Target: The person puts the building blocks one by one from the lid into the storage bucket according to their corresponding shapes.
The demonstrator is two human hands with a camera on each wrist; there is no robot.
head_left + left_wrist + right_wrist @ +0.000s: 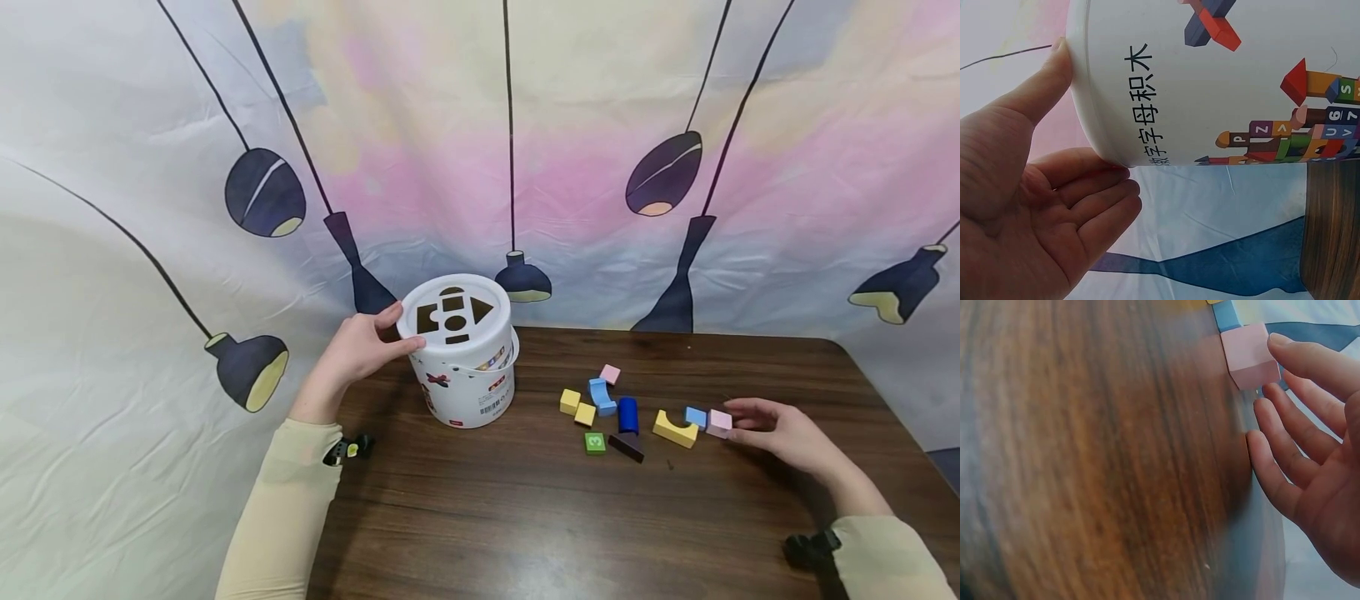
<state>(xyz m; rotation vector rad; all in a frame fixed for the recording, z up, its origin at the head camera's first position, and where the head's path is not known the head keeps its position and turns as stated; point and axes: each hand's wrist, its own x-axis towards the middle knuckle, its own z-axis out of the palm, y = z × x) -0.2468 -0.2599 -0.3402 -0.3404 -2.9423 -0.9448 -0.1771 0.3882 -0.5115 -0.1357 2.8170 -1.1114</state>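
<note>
A white bucket (468,392) printed with block pictures stands at the table's left, its lid (480,336) cut with shaped holes. My left hand (363,346) holds the bucket at the lid's rim, thumb and fingers spread to either side of it. At the right, my right hand (783,429) has its thumb and fingertips right at the edge of a pink cube (718,423), fingers loosely bent. In the right wrist view the thumb overlaps the edge of this cube (1250,353). Beside it lie a blue block (695,417) and a yellow arch block (675,430).
Between the bucket and the arch lie two yellow cubes (570,402), a light blue curved block (601,397), a dark blue cylinder (627,415), a green numbered block (595,443), a dark brown block (626,447) and another pink block (611,374). A printed cloth hangs behind the wooden table (525,517).
</note>
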